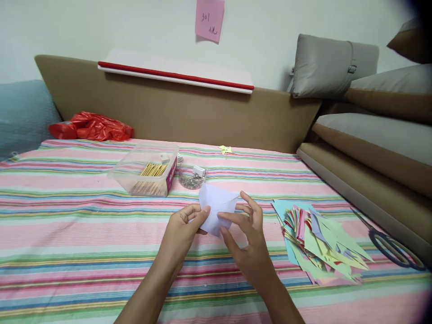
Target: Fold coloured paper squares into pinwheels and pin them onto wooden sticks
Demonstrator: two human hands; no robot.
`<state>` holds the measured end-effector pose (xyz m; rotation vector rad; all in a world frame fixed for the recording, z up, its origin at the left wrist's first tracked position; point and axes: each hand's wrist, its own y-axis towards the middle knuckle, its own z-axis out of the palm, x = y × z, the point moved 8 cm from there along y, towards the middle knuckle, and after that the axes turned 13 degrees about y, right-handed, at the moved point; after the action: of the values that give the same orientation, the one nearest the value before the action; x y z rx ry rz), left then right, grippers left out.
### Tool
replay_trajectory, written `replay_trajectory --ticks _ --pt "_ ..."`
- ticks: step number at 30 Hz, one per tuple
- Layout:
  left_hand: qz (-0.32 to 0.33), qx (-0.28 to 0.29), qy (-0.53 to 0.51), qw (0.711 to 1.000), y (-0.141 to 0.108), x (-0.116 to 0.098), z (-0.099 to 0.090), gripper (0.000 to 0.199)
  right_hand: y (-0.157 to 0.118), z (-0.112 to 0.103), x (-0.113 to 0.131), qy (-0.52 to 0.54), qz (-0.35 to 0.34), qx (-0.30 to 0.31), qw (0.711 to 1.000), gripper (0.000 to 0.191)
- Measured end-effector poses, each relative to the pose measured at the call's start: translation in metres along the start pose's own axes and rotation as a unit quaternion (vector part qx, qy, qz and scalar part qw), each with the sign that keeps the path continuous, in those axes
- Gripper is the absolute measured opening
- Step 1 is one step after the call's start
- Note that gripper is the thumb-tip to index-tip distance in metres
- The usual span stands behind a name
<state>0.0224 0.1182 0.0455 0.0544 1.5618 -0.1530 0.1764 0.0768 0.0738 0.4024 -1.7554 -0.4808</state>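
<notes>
A pale lavender sheet of paper (216, 202), squarish with cut or folded edges, is held over the striped cloth in the middle of the view. My left hand (185, 225) pinches its left edge, thumb on top and fingers beneath. At the paper's right side, my right hand (245, 229) has its fingers spread, with the index fingertip and thumb touching the lower right of the sheet. Whether any right fingers lie behind the paper is hard to tell.
Behind my hands stand a clear box (157, 186) of sticks and a round container (191, 181) of pins. Coloured paper pieces (324, 243) and scissors (394, 247) lie right. A yellow pinwheel (225, 149) lies far back, near a board (189, 121). Cushions (378, 148) line the right.
</notes>
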Motion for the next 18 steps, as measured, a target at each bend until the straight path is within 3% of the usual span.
replay_trajectory --ticks 5,9,14,18 --pt "-0.022 0.0 0.002 1.0 0.0 0.001 -0.001 0.029 0.001 -0.002 0.008 -0.042 -0.059 0.023 0.997 0.026" --pt "-0.018 0.004 0.024 1.0 -0.001 -0.002 0.0 0.031 0.002 -0.005 0.008 -0.031 -0.057 0.03 0.997 0.021" --pt "-0.004 0.01 0.069 0.998 -0.002 -0.004 0.001 0.032 0.002 -0.004 -0.003 0.016 0.03 0.041 0.999 0.014" --pt "0.012 0.025 0.074 0.997 -0.003 -0.005 0.006 0.03 0.002 -0.008 -0.016 0.076 0.115 -0.009 0.99 0.016"
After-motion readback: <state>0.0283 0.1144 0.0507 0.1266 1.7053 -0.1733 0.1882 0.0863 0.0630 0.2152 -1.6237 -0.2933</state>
